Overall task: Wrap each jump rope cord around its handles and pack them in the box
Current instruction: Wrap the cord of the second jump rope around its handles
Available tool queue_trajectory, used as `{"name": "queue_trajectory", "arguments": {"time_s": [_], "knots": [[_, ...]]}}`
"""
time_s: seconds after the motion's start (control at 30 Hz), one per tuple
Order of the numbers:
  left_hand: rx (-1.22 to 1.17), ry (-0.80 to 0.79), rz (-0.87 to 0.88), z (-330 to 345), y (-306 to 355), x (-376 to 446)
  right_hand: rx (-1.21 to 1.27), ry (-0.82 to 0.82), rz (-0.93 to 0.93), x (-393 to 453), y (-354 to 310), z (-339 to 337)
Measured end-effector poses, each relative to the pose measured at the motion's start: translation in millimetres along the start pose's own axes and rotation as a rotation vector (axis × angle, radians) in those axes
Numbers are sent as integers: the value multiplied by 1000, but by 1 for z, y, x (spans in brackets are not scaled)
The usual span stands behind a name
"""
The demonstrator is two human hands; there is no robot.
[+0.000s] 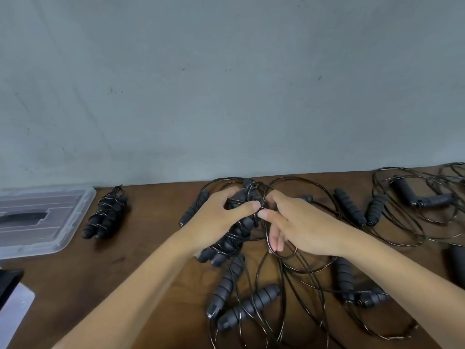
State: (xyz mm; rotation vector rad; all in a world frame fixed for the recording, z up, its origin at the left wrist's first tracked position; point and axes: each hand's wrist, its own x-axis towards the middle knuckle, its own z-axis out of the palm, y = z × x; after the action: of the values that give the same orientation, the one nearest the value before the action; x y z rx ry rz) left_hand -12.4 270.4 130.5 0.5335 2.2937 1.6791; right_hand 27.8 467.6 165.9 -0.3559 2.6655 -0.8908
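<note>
Black foam handles (pixel 234 227): paired at table centre, gripped in curled left hand (pixel 216 222).
Cord (pixel 284 250): thin, partly wound; pinched by right hand (pixel 297 222) at the far end of the handles.
Advice: keep turns taut, tuck the end under a loop.
Done bundle (pixel 105 217): left, beside box (pixel 75 212).

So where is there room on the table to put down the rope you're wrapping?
Bare table lies between the already wrapped rope beside the clear box and the handles the left hand grips. More bare wood sits in front of the box. Around the right hand and rightward it is crowded with loose cords and handles.
</note>
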Motion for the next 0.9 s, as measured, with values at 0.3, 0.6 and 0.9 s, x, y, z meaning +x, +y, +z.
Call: {"name": "queue_trajectory", "arguments": {"time_s": [0.3,0.6,0.9], "knots": [[-35,373,81,36,-3,3,494,315,22,6,40,3],[95,550,92,51,-5,14,1115,435,333,-17,62,34],[-339,368,-149,65,7,22,998,423,-203,-5,66,34]]}}
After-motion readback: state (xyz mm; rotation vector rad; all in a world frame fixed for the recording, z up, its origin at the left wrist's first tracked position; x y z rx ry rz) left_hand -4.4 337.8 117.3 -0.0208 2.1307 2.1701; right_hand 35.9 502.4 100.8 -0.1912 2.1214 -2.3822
